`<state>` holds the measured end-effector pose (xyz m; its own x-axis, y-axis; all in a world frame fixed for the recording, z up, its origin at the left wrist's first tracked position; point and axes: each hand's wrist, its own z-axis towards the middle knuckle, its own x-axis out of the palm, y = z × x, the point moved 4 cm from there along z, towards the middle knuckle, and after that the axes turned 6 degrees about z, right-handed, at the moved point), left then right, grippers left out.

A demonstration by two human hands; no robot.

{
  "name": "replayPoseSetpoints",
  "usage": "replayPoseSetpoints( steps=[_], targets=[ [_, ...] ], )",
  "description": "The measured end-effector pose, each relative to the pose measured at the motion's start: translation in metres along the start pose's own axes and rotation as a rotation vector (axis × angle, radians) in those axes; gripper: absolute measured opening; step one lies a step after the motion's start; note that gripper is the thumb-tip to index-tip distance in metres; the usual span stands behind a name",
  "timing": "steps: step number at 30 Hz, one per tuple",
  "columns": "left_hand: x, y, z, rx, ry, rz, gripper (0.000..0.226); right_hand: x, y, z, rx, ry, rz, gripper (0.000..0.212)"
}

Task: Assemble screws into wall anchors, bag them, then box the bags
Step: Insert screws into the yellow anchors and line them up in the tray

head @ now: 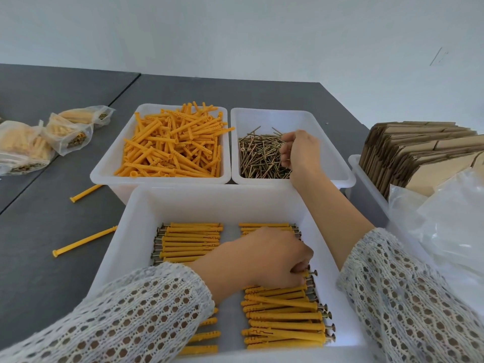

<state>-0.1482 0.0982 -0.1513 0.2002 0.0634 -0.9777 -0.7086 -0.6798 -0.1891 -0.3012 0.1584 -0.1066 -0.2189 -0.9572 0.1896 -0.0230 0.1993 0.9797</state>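
Note:
A near white bin [125, 224] holds two rows of assembled yellow anchors with screws [285, 318]. My left hand [267, 258] reaches across it and grips an assembled anchor at the right row, fingers curled down onto it. Behind stand a bin of loose yellow anchors [170, 142] and a bin of loose screws [259, 158]. My right hand [298, 150] is inside the screw bin with its fingers curled round several screws.
Three filled plastic bags [62, 132] lie on the grey table at the far left. Two loose anchors [83, 239] lie left of the near bin. At the right are flat cardboard boxes [413, 155] in a bin and empty plastic bags [450, 226].

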Motion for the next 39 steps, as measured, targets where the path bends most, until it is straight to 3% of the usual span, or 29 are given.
replayPoseSetpoints(
  steps=[6, 12, 16, 18, 20, 26, 32, 35, 39],
  targets=[
    [-0.001, 0.000, 0.000, -0.016, 0.041, -0.036, 0.024, 0.003, -0.001, 0.000, -0.030, 0.028, -0.129, 0.033],
    [-0.007, 0.003, -0.002, -0.040, 0.084, -0.070, 0.023, 0.011, -0.009, 0.001, -0.134, 0.188, -0.547, 0.023],
    [-0.040, 0.021, -0.006, -0.106, -0.113, -0.039, 0.016, 0.026, -0.022, -0.001, -0.167, 0.398, -1.091, 0.022],
    [-0.056, 0.034, -0.011, -0.146, -0.242, -0.002, 0.022, 0.032, -0.029, -0.002, -0.095, 0.457, -1.302, 0.037],
    [-0.066, 0.049, -0.019, -0.191, -0.351, 0.014, 0.024, 0.034, -0.031, -0.001, -0.003, 0.474, -1.353, 0.050],
    [-0.083, 0.085, -0.038, -0.389, -0.670, 0.009, 0.024, 0.031, -0.031, -0.003, 0.024, 0.495, -1.431, 0.061],
    [-0.085, 0.127, -0.058, -0.635, -0.771, -0.001, 0.015, 0.028, -0.030, -0.003, 0.092, 0.414, -1.414, 0.061],
    [-0.077, 0.145, -0.064, -0.827, -0.681, 0.004, 0.024, 0.027, -0.030, -0.003, 0.087, 0.413, -1.417, 0.060],
    [-0.062, 0.156, -0.065, -1.027, -0.338, 0.026, 0.043, 0.026, -0.028, -0.003, 0.061, 0.400, -1.408, 0.053]
  ],
)
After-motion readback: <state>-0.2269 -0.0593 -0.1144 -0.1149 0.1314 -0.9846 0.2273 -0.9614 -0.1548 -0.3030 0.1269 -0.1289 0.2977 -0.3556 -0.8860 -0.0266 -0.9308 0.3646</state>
